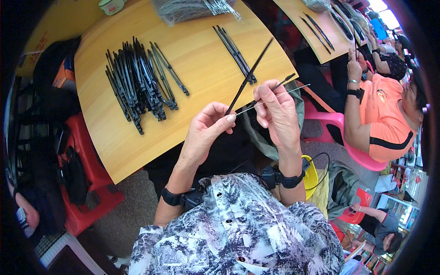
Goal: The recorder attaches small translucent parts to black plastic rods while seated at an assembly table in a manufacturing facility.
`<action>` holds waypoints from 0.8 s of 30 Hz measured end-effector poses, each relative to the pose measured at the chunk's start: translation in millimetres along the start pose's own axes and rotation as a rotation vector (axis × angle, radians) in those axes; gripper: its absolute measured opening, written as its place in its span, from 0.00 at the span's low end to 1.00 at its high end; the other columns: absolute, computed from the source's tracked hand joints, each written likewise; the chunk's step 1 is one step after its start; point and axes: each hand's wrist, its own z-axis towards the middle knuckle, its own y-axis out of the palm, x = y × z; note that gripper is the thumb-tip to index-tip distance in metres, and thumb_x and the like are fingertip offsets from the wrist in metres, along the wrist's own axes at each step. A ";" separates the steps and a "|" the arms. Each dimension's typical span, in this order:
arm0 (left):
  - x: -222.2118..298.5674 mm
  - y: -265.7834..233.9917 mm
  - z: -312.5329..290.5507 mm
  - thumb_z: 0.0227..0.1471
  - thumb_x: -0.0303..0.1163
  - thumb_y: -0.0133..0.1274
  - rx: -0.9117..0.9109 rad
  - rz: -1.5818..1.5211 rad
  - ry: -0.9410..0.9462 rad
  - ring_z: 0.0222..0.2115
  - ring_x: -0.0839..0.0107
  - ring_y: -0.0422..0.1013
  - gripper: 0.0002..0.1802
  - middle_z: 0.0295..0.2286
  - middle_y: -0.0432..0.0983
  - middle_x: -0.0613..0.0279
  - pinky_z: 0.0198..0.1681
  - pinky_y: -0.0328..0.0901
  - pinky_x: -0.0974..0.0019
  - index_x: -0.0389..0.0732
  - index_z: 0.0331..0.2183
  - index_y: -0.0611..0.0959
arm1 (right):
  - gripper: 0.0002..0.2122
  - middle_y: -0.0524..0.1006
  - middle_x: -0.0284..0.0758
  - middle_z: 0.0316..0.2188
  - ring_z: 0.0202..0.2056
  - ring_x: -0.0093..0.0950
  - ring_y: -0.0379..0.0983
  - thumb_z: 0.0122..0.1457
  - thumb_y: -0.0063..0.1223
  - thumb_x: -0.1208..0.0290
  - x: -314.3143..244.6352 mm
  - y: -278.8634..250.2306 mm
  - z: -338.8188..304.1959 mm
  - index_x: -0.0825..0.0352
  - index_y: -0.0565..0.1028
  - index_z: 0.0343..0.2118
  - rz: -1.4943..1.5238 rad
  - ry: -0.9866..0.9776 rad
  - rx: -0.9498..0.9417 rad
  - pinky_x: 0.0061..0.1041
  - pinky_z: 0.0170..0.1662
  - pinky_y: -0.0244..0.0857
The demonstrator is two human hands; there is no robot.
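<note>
My left hand (210, 127) is closed, thumb and finger pinching the lower end of a long thin black strip (250, 75) that slants up and to the right. A thin silver metal rod (293, 90) runs from the left fingertips past my right hand (278, 107). Closed around the rod, the right fingers also grip a second black length (287, 79) with a small knob at its tip. Whether the two black lengths join at the left fingers, I cannot tell. Beyond the hands, several similar black strips (231, 48) lie together on the wooden table (197, 50).
A large pile of black jointed strips (137, 82) covers the table's left part. At the far edge are a clear plastic bag (183, 11), silver rods (223, 8) and a cup (111, 5). A red chair (89, 160) stands left; a co-worker in orange (389, 110) sits right.
</note>
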 end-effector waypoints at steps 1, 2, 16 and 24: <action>1.1 0.9 2.0 0.48 0.31 0.53 -0.015 -0.008 -0.004 0.26 0.82 0.66 0.09 0.27 0.71 0.69 0.29 0.62 0.77 0.38 0.32 0.74 | 0.08 0.67 0.27 0.22 0.17 0.11 0.62 0.55 0.52 0.68 0.8 -0.6 0.2 0.66 0.66 0.32 0.022 0.006 -0.016 0.09 0.15 0.56; 2.1 1.9 3.7 0.48 0.31 0.53 -0.027 -0.010 -0.022 0.25 0.82 0.65 0.09 0.26 0.70 0.69 0.28 0.61 0.77 0.38 0.31 0.73 | 0.08 0.67 0.27 0.22 0.17 0.12 0.62 0.55 0.52 0.68 1.4 -1.1 0.3 0.65 0.66 0.31 0.033 0.014 -0.013 0.09 0.15 0.56; -0.3 5.7 6.0 0.50 0.33 0.51 -0.006 -0.064 0.012 0.24 0.82 0.66 0.09 0.24 0.70 0.69 0.25 0.60 0.79 0.39 0.31 0.72 | 0.13 0.70 0.33 0.33 0.28 0.17 0.67 0.55 0.49 0.74 0.5 0.3 -6.7 0.70 0.65 0.43 -0.115 -0.012 -0.133 0.13 0.30 0.64; 0.2 8.9 8.3 0.51 0.32 0.49 -0.033 0.034 0.048 0.24 0.78 0.68 0.09 0.25 0.73 0.65 0.26 0.63 0.75 0.37 0.35 0.73 | 0.09 0.71 0.31 0.29 0.27 0.15 0.67 0.55 0.48 0.76 4.5 -2.2 -5.7 0.71 0.68 0.39 -0.202 -0.028 -0.142 0.12 0.31 0.63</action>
